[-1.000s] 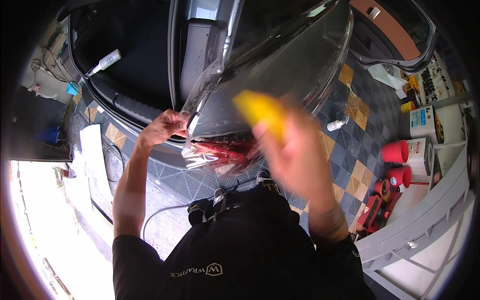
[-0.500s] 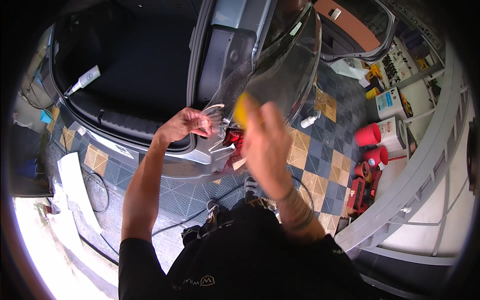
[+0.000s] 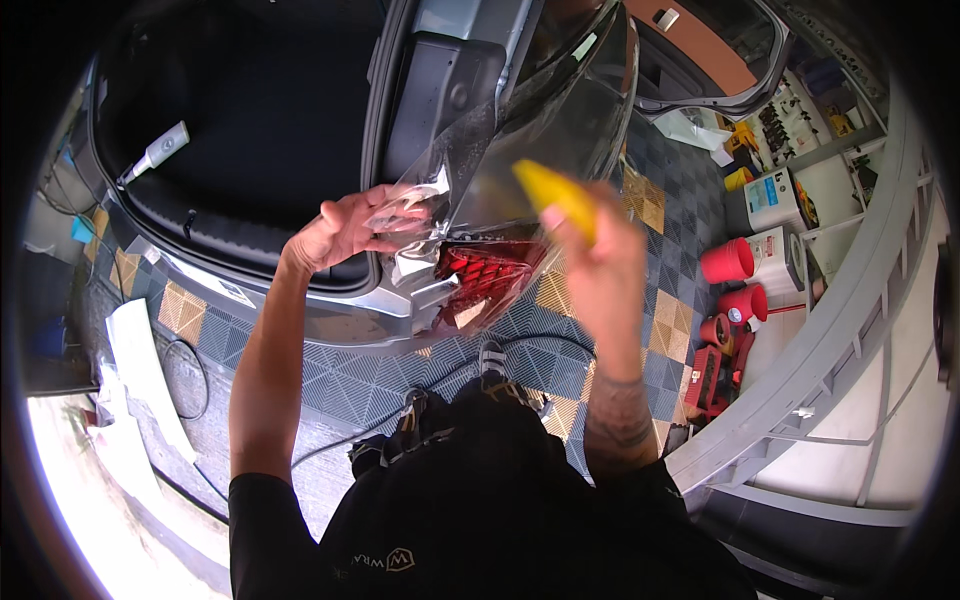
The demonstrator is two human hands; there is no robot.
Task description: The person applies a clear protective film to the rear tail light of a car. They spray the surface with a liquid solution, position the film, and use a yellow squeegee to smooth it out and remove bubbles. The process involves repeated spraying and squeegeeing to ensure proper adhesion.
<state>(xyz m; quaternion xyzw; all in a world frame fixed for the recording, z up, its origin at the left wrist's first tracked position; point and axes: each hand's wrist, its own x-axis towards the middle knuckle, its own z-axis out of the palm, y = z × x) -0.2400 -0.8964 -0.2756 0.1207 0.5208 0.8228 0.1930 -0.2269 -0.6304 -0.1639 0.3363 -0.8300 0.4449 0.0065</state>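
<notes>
My left hand is beside the car's rear corner, its fingers stretched out and apart, the thumb standing away from them. Loose clear film lies across those fingers, which show through it. The film runs up along the rear side panel and hangs in folds over the red tail light. My right hand, blurred by motion, is closed round a yellow squeegee. It is held to the right of the tail light, in front of the film; whether it touches the film I cannot tell.
The open boot has a white spray bottle at its left edge. An open door stands far right. Red buckets line the right, beside a grey curved frame. A black hose crosses the tiled floor.
My right hand has drawn back to the right with the squeegee, uncovering the tail light. My left hand has gone from a pinch on the film edge to spread fingers.
</notes>
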